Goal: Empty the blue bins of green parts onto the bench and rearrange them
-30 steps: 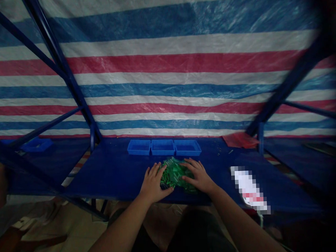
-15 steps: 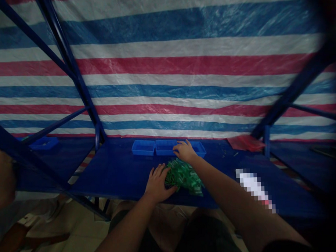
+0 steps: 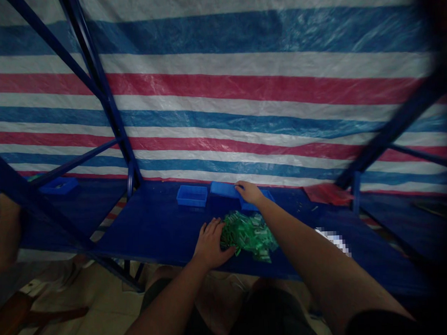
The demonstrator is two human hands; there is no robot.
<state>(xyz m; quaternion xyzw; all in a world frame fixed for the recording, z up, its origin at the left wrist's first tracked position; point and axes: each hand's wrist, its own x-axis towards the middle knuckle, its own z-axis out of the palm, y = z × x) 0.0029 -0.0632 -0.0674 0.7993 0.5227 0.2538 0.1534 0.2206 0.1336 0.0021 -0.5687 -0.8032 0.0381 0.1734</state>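
My left hand (image 3: 210, 243) rests at the left side of a pile of small green pieces (image 3: 248, 235), some of them shiny like little plastic packets; its fingers are stretched out. What the pieces are exactly is too dim to tell. My right hand (image 3: 249, 193) reaches over the pile and grips the right end of the middle blue bin (image 3: 223, 189), which is tipped up off the table. Left of it a second blue bin (image 3: 192, 196) sits flat. A third blue bin (image 3: 267, 195) is partly hidden behind my right hand.
The blue table (image 3: 155, 228) ends at a striped tarp (image 3: 243, 113), between blue metal posts (image 3: 115, 117). A red plastic sheet (image 3: 329, 194) and a blurred-out white item (image 3: 334, 240) lie at the right. Another person's hand (image 3: 8, 233) and a blue tray (image 3: 59, 186) are at the left.
My right hand has taken hold of the middle bin and tipped it up from lying flat. My left hand has stayed beside the pile.
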